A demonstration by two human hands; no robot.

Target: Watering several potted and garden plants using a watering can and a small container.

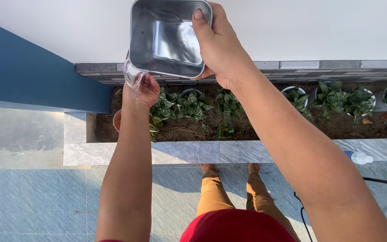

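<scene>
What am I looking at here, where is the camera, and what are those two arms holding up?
The single picture comes from a camera worn on a person's head, looking down past their arms to their bare feet on grey paving. The right hand grips a shiny square metal container by its rim, raised and tilted. The left hand holds a small clear plastic cup just under the container's lower corner. Below lies a stone-edged planter bed of dark soil with a row of striped green potted plants. A clear plastic bottle lies on the stone edge.

Bare arms, red top (236,226), mustard-tan trousers (213,192), bare feet (209,169)
</scene>
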